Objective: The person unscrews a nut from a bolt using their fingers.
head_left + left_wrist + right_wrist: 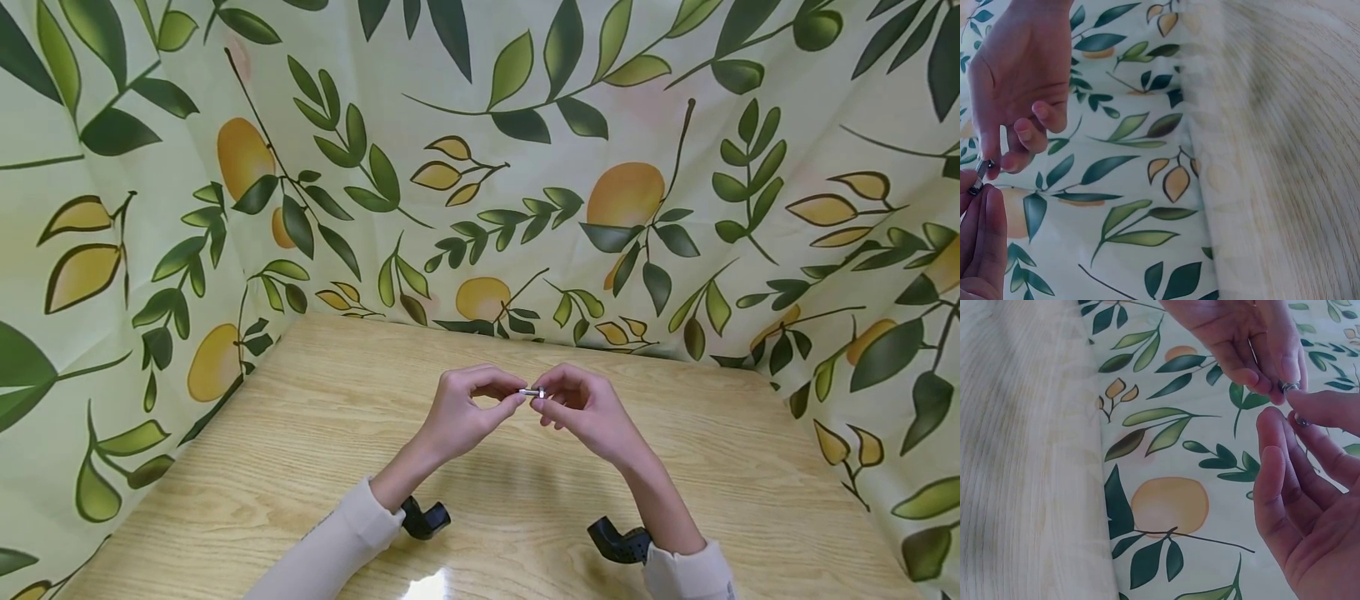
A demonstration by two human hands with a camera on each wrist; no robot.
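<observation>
Out in front, over the wooden table point(480, 500), a small silvery metal bolt point(532, 392) lies roughly level between both hands. My left hand point(467, 414) pinches its narrow end between thumb and fingertips. At the wider end, the thumb and index finger of my right hand point(592, 414) grip the bolt. The left wrist view shows the short bolt point(982, 174) bridging the fingertips of the two hands. Fingers partly cover the bolt point(1300, 419) in the right wrist view. The right hand's other fingers point(1032, 134) curl loosely, off the metal.
Patterned cloth point(540, 192) with leaves and orange fruit rises behind the table and along both sides. A black curved device point(426, 518) sits at the left wrist, and another black device point(619, 542) at the right wrist. Pale sleeves point(337, 542) cover the forearms.
</observation>
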